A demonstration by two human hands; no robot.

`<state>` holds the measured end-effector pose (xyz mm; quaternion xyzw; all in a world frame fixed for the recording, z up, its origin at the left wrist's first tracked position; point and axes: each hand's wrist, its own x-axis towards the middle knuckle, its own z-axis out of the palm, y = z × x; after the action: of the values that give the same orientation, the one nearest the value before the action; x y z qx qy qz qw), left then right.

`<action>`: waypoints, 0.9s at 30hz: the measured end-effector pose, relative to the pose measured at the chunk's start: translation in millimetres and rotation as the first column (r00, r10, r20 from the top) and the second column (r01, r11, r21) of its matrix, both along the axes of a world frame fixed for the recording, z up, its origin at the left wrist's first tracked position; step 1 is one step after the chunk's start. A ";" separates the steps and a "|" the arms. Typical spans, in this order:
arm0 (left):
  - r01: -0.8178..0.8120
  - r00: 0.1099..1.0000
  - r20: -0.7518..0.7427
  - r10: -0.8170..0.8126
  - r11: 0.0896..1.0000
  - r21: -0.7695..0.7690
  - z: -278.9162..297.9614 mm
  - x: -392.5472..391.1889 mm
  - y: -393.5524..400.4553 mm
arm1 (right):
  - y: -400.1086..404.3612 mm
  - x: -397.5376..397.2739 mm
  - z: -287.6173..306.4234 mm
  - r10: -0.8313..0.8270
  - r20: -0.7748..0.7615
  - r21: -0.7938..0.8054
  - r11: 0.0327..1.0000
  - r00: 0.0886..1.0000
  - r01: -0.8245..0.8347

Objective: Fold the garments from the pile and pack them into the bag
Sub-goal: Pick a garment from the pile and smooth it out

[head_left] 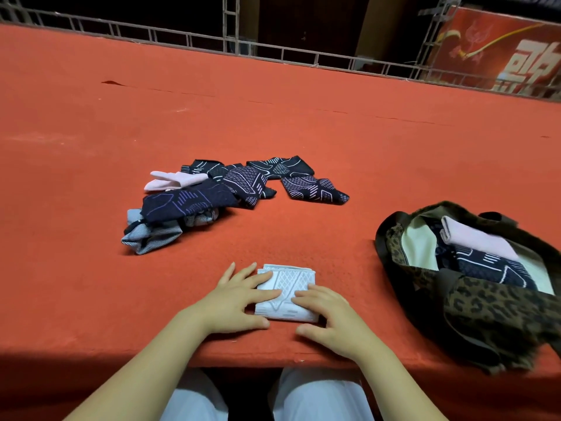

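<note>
Left hand (239, 294) and right hand (326, 311) press flat, fingers straight, each grip wide, on the folded white garment (287, 287); pile (212, 192) beyond them; bag (473, 287) to the right on the table (334, 132).

A bench (334, 141) covered in red-orange felt carries everything. Near its middle lies a loose pile of garments (218, 192), mostly dark navy pieces with pale line patterns, plus a pink one (170, 180) and a grey striped one (151, 235) at the pile's near-left end. At the near edge sits a folded white patterned garment (288, 281). An open leopard-print bag (485, 305) rests at the right, well apart from the pile.
</note>
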<state>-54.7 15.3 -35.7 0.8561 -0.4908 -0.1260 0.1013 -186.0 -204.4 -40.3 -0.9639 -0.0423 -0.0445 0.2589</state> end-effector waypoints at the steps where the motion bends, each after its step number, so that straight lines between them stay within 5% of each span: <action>1: -0.007 1.000 0.010 0.007 0.999 -0.034 -0.4 -1.0 -0.2 | 0.2 1.1 0.4 -0.004 0.001 -0.010 1.000 1.000 0.004; 5: -0.026 1.000 0.011 0.029 0.979 -0.201 -5.9 -2.1 -1.2 | 4.4 -1.1 2.1 0.019 0.017 -0.081 0.997 1.000 -0.018; 8: -0.182 0.971 -0.213 0.108 0.910 -0.372 -3.1 -4.8 -6.3 | 10.4 -3.0 2.2 -0.041 0.113 -0.028 0.999 0.993 0.044; 12: -0.353 0.895 -0.407 0.180 0.845 -0.402 -0.7 -8.2 -15.1 | 13.2 -2.0 -4.9 -0.126 0.262 0.043 0.992 0.957 0.119; 20: -0.280 0.945 -0.284 0.160 0.844 -0.458 -8.0 -7.2 -12.4 | 18.2 13.4 3.0 -0.279 0.148 0.235 0.942 0.949 0.240; 27: -0.284 0.947 -0.282 0.157 0.819 -0.498 -12.9 -2.8 -11.7 | 13.1 15.8 0.5 -0.149 0.100 0.209 0.970 0.984 0.125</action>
<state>-57.5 3.6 -48.6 0.8252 -0.3884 -0.0698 0.4042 -170.2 -191.3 -39.8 -0.9291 0.0144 -0.1218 0.3489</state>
